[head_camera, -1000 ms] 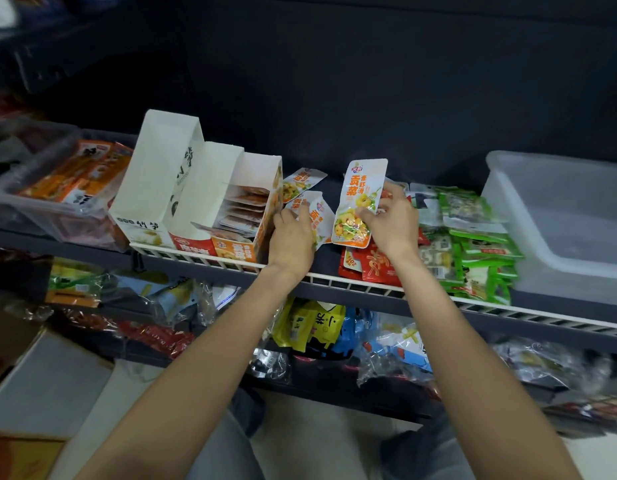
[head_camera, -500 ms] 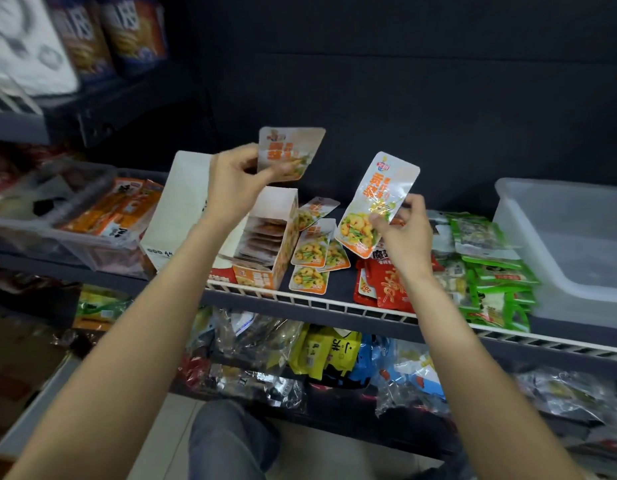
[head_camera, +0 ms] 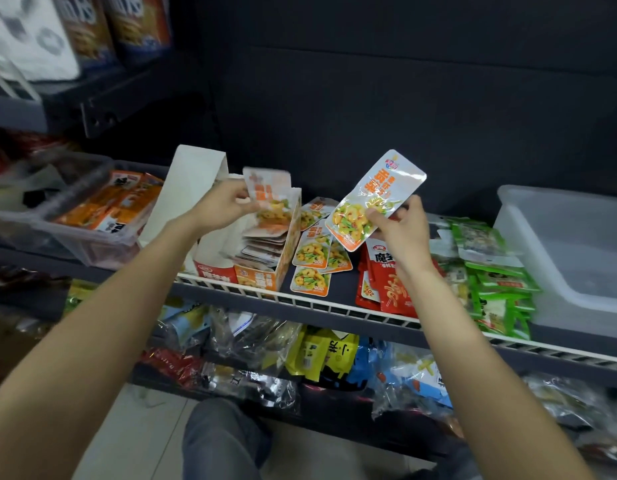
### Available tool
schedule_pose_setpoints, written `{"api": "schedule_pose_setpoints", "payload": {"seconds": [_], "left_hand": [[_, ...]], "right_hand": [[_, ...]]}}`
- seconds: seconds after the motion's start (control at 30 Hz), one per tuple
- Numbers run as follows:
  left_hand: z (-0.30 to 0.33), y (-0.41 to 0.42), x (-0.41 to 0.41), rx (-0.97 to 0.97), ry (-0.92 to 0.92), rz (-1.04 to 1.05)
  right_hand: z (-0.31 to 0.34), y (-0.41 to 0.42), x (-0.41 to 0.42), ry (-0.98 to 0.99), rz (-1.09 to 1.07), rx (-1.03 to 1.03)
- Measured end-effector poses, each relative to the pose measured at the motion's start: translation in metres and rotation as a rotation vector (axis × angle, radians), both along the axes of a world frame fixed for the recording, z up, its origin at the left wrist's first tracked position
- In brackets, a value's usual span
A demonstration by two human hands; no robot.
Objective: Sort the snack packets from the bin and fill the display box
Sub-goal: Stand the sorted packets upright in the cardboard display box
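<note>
A blurred orange packet (head_camera: 269, 199), left of centre, is pinched by the left hand (head_camera: 220, 209) just above the open top of the display box (head_camera: 286, 251), where a slanted stack of like packets is already seated. A 2nd packet (head_camera: 373, 202), at centre, is gripped at its lower edge by the curled fingers of the right hand (head_camera: 400, 230) and held tilted above the loose packets (head_camera: 312, 254) lying flat on the shelf (head_camera: 334, 306). The left packet is judged to be the one going in; it would best be lowered flat along the same slant as the stack, its bottom edge slid behind the box's low front lip, so that nothing is crumpled. The box's tall right wall stands close beside the packet, and the raised white flap (head_camera: 193, 188) closes the left, so entry is best made from above. To the right lie red packets (head_camera: 390, 289) and green packets (head_camera: 490, 271), then a clear bin (head_camera: 563, 258); open room is left only above the shelf, before the dark back panel.
</note>
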State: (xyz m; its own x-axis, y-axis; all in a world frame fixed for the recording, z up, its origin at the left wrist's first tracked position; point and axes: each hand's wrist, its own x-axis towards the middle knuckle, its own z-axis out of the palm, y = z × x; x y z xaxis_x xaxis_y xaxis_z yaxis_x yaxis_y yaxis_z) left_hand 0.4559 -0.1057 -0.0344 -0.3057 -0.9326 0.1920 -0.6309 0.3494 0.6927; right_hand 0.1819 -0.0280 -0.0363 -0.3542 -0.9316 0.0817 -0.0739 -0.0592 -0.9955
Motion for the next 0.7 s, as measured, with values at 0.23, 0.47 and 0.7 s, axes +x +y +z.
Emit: {"api": "schedule_pose_setpoints", "payload": {"seconds": [0.23, 0.47, 0.7], "left_hand": [[0.001, 0.005, -0.002, -0.18, -0.525, -0.137], [-0.001, 0.035, 0.018, -0.268, -0.503, -0.11], [-0.008, 0.041, 0.021, -0.349, -0.459, -0.056]], "right_hand": [[0.004, -0.011, 0.029, -0.163, 0.072, -0.114], [0.013, -0.036, 0.084, 0.15, 0.2, -0.31], [-0.021, -0.07, 0.093, 1.246, 0.288, -0.187]]}}
